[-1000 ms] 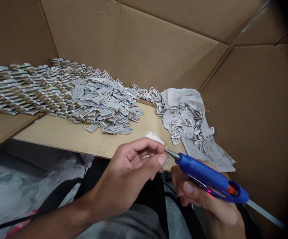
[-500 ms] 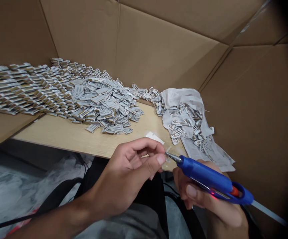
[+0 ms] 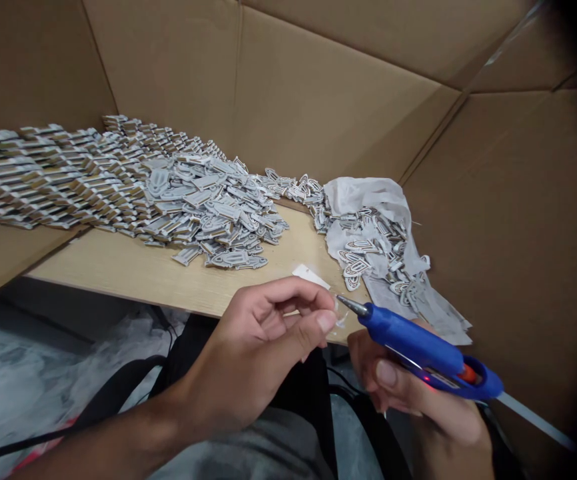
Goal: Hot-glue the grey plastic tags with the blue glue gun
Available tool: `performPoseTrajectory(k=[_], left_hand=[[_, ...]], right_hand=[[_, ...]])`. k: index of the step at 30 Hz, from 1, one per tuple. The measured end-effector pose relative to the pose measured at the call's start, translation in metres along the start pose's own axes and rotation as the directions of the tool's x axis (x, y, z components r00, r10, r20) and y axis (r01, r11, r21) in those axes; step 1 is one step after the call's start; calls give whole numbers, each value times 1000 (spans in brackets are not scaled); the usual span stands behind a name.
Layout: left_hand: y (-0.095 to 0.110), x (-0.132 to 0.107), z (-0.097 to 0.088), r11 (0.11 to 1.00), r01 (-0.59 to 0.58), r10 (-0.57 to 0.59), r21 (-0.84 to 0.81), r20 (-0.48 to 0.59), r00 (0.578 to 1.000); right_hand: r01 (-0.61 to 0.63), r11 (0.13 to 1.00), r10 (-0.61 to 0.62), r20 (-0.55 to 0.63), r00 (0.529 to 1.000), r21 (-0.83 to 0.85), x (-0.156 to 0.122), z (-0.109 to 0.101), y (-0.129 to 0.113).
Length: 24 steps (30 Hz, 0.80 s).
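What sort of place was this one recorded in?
Probably a workshop bench for small-parts work: a blue glue gun in the right hand, a big pile of similar gray pieces on the wooden table, and cardboard walls around it.

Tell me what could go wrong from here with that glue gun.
Burn: the glue gun has its nozzle right by the left hand; the red light is lit, so the tip may be hot, and a slip of the right hand could touch skin.

Mess: pale wisps, perhaps glue, lie on the table near the white card and might stick to it.
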<state>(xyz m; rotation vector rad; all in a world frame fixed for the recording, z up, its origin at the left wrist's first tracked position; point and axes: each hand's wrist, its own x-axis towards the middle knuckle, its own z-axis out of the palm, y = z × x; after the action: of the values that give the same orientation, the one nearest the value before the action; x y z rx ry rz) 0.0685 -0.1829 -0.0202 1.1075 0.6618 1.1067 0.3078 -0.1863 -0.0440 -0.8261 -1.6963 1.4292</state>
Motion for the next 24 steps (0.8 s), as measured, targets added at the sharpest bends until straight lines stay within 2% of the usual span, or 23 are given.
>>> performPoseTrajectory(k=[13,18,21,24], left_hand=[[1,3,0,1000,1,-1,1,-22,1000],[1,2,0,1000,5,-5,13,-19,1000],[0,2,0,1000,3,-3,21,-21,1000],[-1,1,-1,1000,11,-10,22,-20,1000]], right_hand=[[-18,999,19,29,999,-41,1,4,-7],[-41,999,41,-4,999,-29,-2,2,-5],[-13,1000,13,-25,1000,-18,-3,0,-1],[6,1000,-4,-105,994,20,0,0,3]])
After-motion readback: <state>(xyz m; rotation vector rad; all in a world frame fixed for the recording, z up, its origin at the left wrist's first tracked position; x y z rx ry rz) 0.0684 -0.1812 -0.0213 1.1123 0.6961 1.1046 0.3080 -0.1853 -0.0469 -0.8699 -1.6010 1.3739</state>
